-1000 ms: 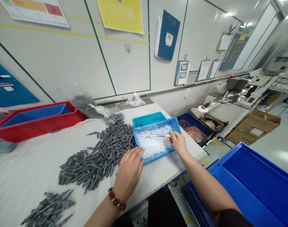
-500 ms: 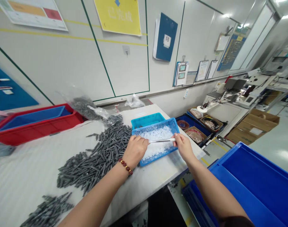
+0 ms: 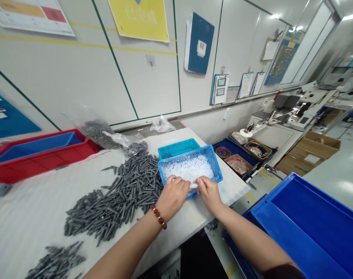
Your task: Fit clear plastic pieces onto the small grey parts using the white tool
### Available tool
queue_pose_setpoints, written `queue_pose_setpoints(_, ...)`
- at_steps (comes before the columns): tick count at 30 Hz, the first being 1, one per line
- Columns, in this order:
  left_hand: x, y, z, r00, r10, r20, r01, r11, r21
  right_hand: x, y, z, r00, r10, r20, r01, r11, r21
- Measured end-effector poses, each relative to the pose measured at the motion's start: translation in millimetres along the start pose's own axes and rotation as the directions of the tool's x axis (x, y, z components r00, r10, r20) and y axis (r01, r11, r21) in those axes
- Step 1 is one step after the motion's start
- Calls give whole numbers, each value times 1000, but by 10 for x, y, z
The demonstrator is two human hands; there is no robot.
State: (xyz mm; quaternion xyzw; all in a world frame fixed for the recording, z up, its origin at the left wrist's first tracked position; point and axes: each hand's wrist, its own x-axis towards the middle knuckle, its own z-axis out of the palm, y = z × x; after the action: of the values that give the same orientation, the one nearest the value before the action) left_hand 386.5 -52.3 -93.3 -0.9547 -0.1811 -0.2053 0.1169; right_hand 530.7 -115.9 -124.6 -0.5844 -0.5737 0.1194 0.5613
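My left hand (image 3: 175,193), with a beaded bracelet at the wrist, is closed over the near edge of a blue basket (image 3: 218,179). Beside it my right hand (image 3: 209,193) pinches the white end of a slim pen-like tool (image 3: 193,186). The tool's metal shaft is hidden, apparently inside my left fist. Small white translucent pieces (image 3: 191,166) fill the basket floor below. Just behind stands a teal tray (image 3: 179,146). Left of the basket lies a large heap of dark grey ribbed plugs (image 3: 121,193).
A smaller pile of grey plugs (image 3: 59,259) lies at the near left. Farther back are plastic bags (image 3: 98,133) and a red bin (image 3: 45,161) with a blue bin inside. Large blue trays (image 3: 310,228) stand at the right, beyond the table edge.
My left hand has left the basket's side and closed around the tool's shaft. My right hand has come left and nearer, so both hands now meet at the basket's near edge.
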Motion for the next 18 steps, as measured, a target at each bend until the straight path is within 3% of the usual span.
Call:
queue_pose_setpoints(3, -76, -45, -23, 988, -115, -107, 121, 992, 45, 175, 46, -172, 997, 57, -60, -56, 998, 25)
queue_pose_setpoints(5, -160, -85, -36, 964, -195, -183, 206, 978, 42, 340, 81, -311, 982, 74, -172, -82, 996, -38)
queue_pose_setpoints(7, -250, -111, -33, 944, -242, -222, 250, 968, 10, 507, 110, -415, 978, 41, -205, -70, 988, -138)
queue_pose_setpoints(12, -396, -106, 14, 934, -273, -231, 275, 961, -25, 779, 134, -457, 990, 3, -143, -43, 960, -277)
queue_pose_setpoints(18, -452, -130, 18, 928, -283, -244, 284, 958, -32, 855, 109, -457, 997, 32, -71, -56, 932, -359)
